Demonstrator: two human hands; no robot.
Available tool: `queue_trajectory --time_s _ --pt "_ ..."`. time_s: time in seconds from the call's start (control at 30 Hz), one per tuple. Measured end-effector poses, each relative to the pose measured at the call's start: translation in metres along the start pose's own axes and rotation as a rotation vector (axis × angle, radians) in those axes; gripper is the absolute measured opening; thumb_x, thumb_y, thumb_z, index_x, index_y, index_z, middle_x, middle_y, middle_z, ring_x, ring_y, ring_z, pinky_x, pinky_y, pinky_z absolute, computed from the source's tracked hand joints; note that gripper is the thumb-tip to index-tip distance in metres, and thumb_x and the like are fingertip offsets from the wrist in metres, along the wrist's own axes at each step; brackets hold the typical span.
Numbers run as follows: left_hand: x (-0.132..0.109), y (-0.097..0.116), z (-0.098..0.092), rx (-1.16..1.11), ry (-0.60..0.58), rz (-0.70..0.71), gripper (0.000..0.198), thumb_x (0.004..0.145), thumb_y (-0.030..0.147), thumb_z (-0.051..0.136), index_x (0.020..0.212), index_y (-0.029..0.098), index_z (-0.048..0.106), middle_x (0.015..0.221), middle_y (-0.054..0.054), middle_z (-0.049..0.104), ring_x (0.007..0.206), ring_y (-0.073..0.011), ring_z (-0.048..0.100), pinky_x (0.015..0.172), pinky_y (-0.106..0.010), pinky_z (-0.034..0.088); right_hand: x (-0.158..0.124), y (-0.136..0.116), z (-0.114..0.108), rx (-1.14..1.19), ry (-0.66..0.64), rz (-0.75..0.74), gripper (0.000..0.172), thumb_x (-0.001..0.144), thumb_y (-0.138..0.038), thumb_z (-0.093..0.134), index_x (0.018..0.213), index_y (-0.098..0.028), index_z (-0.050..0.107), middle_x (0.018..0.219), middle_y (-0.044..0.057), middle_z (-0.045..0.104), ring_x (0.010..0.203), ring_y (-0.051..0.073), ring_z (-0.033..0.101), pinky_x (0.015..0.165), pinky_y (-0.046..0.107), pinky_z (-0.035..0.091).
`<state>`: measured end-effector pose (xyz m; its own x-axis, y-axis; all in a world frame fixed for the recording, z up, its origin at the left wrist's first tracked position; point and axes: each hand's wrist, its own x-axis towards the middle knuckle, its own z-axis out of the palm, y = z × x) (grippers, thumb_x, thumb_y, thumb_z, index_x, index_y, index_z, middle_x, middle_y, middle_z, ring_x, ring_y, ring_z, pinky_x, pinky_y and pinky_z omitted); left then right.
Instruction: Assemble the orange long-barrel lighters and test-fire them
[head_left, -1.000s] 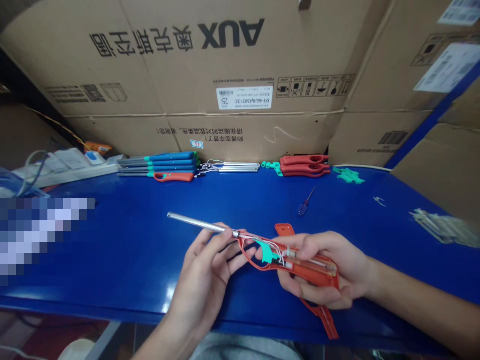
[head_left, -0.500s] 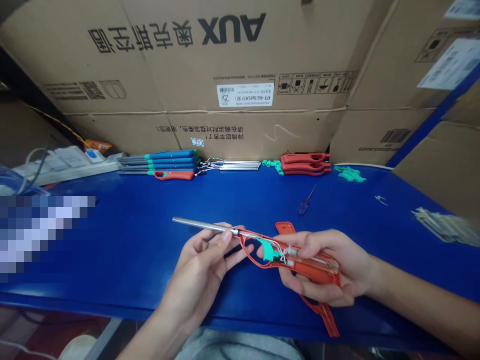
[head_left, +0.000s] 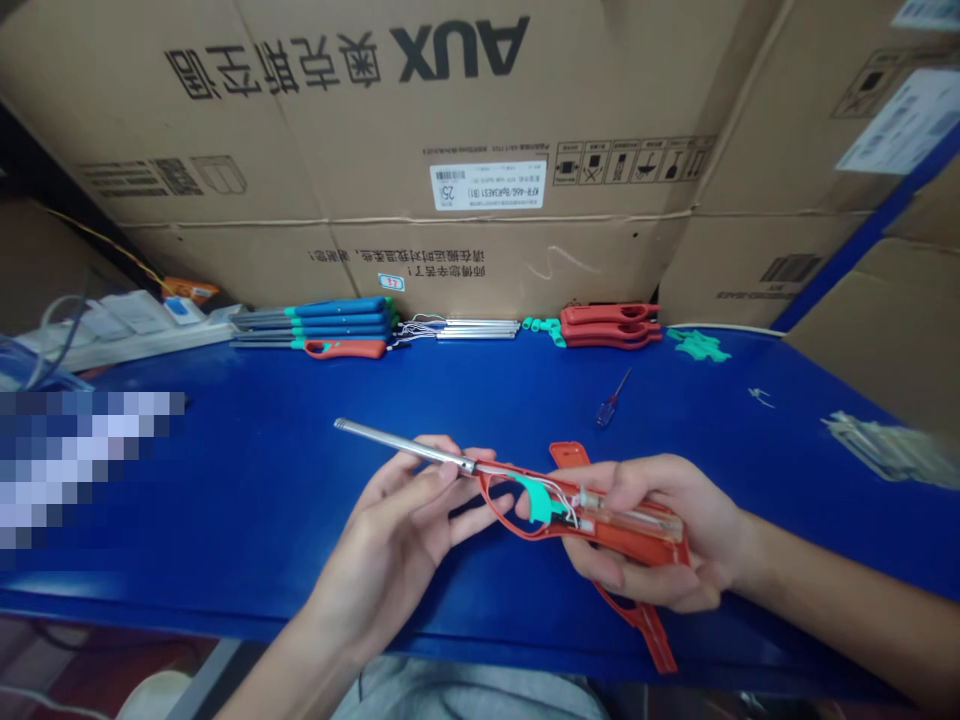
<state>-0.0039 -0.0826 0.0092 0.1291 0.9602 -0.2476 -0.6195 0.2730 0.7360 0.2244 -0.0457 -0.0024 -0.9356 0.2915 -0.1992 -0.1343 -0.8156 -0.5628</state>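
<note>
Between my hands is an opened long-nosed gas lighter, its red half shell (head_left: 517, 515) showing a green trigger (head_left: 538, 498), white wires and a clear fuel tank (head_left: 637, 518). My left hand (head_left: 409, 530) pinches the silver metal tube (head_left: 397, 440) near where it meets the shell, thumb on top. My right hand (head_left: 667, 530) wraps the handle end, its thumb by the tank's valve end. Under the right hand lies a second red half shell (head_left: 651, 635) on the blue table, its middle hidden by the hand and lighter.
A small screwdriver (head_left: 609, 405) lies beyond my right hand. Along the back sit blue lighters (head_left: 341, 320), metal tubes (head_left: 480, 329), red shells (head_left: 609, 328) and green triggers (head_left: 699, 344). Clear tanks (head_left: 889, 450) lie at the right. A large cardboard box (head_left: 360, 180) stands behind.
The free end of the metal tube has tilted up and a little to the left. Both hands keep their grip on the lighter, the right one shifting slightly right.
</note>
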Motion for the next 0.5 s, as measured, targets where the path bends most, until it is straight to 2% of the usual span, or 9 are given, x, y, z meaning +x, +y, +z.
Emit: queue_trajectory --time_s 0.17,0.3,0.43,0.5 --pt "-0.001 -0.001 0.008 0.017 0.117 0.025 0.008 0.08 0.009 0.065 0.085 0.014 0.061 0.09 -0.014 0.075 0.084 -0.0258 0.074 0.073 -0.035 0.063 0.0 -0.001 0.006 -0.027 0.057 0.0 0.054 0.073 -0.025 0.042 0.125 -0.015 0.044 0.07 0.006 0.065 0.029 0.007 0.036 0.02 0.013 0.027" --pt "0.001 -0.003 0.008 0.033 0.082 0.058 0.012 0.078 0.011 0.069 0.088 0.015 0.062 0.095 -0.013 0.075 0.086 -0.0243 0.074 0.076 -0.033 0.063 0.001 -0.003 0.007 -0.029 0.076 0.011 0.057 0.071 -0.027 0.043 0.126 -0.014 0.044 0.069 0.006 0.066 0.027 0.008 0.038 0.019 0.014 0.029" --pt "0.002 -0.003 0.004 0.049 0.084 0.063 0.021 0.071 0.01 0.077 0.089 0.013 0.067 0.095 -0.011 0.076 0.085 -0.0239 0.074 0.078 -0.031 0.063 -0.001 -0.008 0.007 -0.108 0.088 0.054 0.053 0.073 -0.027 0.042 0.125 -0.015 0.044 0.077 0.011 0.07 0.033 0.013 0.053 0.02 0.016 0.035" --pt "0.001 -0.003 0.0 0.066 0.112 0.079 0.022 0.069 0.011 0.08 0.088 0.012 0.068 0.092 -0.011 0.077 0.086 -0.025 0.074 0.079 -0.033 0.063 -0.002 -0.011 0.008 -0.172 0.139 0.042 0.046 0.077 -0.028 0.043 0.121 -0.015 0.047 0.08 0.012 0.072 0.04 0.017 0.062 0.023 0.018 0.041"
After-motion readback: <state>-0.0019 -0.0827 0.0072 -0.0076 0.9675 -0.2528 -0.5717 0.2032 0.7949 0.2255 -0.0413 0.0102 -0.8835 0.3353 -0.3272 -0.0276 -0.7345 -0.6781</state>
